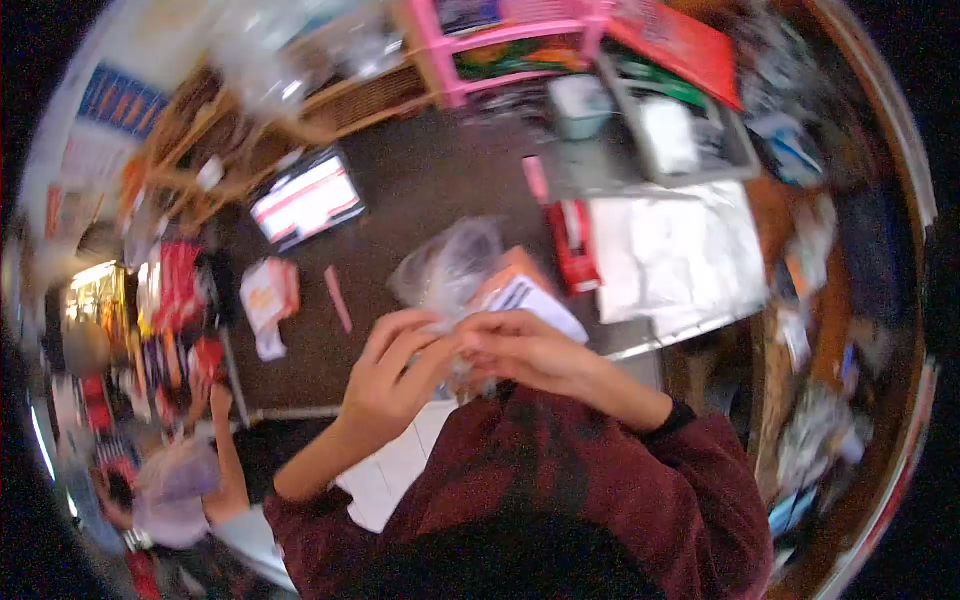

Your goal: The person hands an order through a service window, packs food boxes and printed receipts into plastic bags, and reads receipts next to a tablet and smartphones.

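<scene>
My left hand (390, 375) and my right hand (532, 350) meet at the front edge of the dark table, thumbs and fingertips pinched together. Between them is part of a clear plastic bag (452, 265), crumpled and puffed out onto the table beyond my fingers. Some of the bag also shows below my fingertips. Just past my right hand lies an orange packet (518, 268) with a white printed label (535, 305) on it. My fingers partly cover the near end of that packet, and the exact grip is blurred.
A lit tablet (307, 200), an orange-and-white packet (270, 295) and a pink strip (338, 298) lie left. At right are a red tool-like object (572, 245), white sheets (685, 255) and a grey bin (738, 150). Another person (180, 490) is at lower left.
</scene>
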### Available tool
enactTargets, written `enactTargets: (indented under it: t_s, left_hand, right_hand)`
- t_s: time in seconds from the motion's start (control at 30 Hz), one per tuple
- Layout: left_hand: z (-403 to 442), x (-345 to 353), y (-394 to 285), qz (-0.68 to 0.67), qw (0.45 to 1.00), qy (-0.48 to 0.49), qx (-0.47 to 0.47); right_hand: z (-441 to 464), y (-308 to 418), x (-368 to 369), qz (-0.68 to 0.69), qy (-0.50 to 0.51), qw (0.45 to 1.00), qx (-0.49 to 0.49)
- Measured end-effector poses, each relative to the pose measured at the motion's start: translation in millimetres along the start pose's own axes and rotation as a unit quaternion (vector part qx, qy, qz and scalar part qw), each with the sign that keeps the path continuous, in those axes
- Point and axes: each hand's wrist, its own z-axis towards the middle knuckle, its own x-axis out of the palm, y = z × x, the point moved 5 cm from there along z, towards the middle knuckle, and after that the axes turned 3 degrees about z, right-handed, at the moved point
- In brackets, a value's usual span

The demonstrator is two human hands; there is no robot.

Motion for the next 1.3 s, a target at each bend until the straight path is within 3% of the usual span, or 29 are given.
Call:
enactTargets:
  t_s: [0.27,0.33,0.37,0.43,0.47,0.5,0.57,0.6,0.63,0.7,0.73,0.8,0.83,0.87,0.9,0.93,1.0,1.07,1.13,1.2,1.3]
  left_hand:
    - [-4.6,20.6,8.4,0.051,0.994,-0.096,-0.025]
    - [-6.5,29.8,13.2,-0.038,0.991,-0.064,-0.108]
    - [-2.1,35.1,13.8,-0.040,0.992,-0.060,-0.104]
    - [-10.7,33.0,31.8,0.033,0.974,-0.105,-0.200]
    - [-20.9,32.3,52.8,-0.054,0.939,-0.163,-0.299]
    - [-12.3,27.1,45.2,-0.100,0.937,-0.182,-0.281]
    - [-14.6,38.2,39.7,-0.080,0.961,-0.150,-0.219]
    - [-19.2,43.8,36.1,-0.073,0.961,-0.150,-0.220]
    - [-23.2,50.4,30.6,-0.061,0.957,-0.157,-0.236]
    - [-14.9,48.7,13.1,-0.087,0.941,-0.211,-0.251]
    - [-3.8,42.7,8.9,-0.022,0.961,-0.184,-0.208]
    - [-12.3,40.6,17.8,-0.101,0.934,-0.238,-0.248]
    - [8.5,27.9,-6.4,-0.075,0.966,-0.217,-0.122]
    - [39.1,13.4,-44.6,0.030,0.980,-0.195,-0.011]
    - [40.7,9.4,-43.5,-0.099,0.972,-0.211,-0.024]
    - [62.5,1.2,-68.6,-0.108,0.977,-0.177,0.041]
    - [115.3,-17.3,-129.0,0.068,0.979,-0.185,0.048]
    - [151.0,-32.3,-161.1,-0.051,0.931,-0.342,-0.114]
    - [191.1,-31.4,-198.9,-0.258,0.849,-0.440,-0.136]
    - [213.5,-23.0,-199.9,-0.259,0.879,-0.386,-0.107]
    - [229.4,27.1,-213.5,-0.053,0.964,-0.258,-0.026]
  right_hand:
    - [-23.3,10.5,5.3,-0.058,0.117,0.989,-0.067]
    - [-30.5,12.9,7.6,-0.097,0.133,0.985,-0.048]
    - [-37.8,19.0,6.4,-0.094,0.130,0.986,-0.053]
    - [-44.8,29.1,0.5,-0.166,0.082,0.981,-0.065]
    - [-37.3,30.6,-13.9,-0.209,0.101,0.959,-0.165]
    - [-39.0,43.7,-25.1,-0.426,0.037,0.864,-0.265]
    - [-43.7,60.9,-23.2,-0.531,-0.083,0.753,-0.379]
    - [-33.7,54.1,-23.4,-0.527,-0.078,0.755,-0.383]
    - [-5.5,32.2,-30.2,-0.412,-0.018,0.863,-0.293]
    - [42.9,-3.1,-44.7,-0.283,0.029,0.927,-0.243]
    - [58.9,-15.2,-49.9,-0.370,0.060,0.850,-0.370]
    - [58.3,3.3,-22.8,-0.378,0.115,0.871,-0.292]
    - [31.8,29.2,-14.4,-0.382,0.096,0.865,-0.311]
    - [0.7,47.5,-3.5,-0.409,0.115,0.821,-0.382]
    - [-29.9,60.7,7.5,-0.433,0.137,0.773,-0.443]
    - [-53.7,76.0,14.2,-0.432,0.130,0.774,-0.445]
    - [-113.6,124.8,23.0,-0.372,0.079,0.681,-0.626]
    - [-163.2,162.8,17.8,-0.357,0.052,0.672,-0.646]
    - [-219.0,197.1,1.7,-0.343,0.024,0.661,-0.667]
    - [-285.8,216.9,-16.5,-0.428,-0.006,0.579,-0.694]
    - [-375.8,232.9,-47.3,-0.493,-0.045,0.550,-0.673]
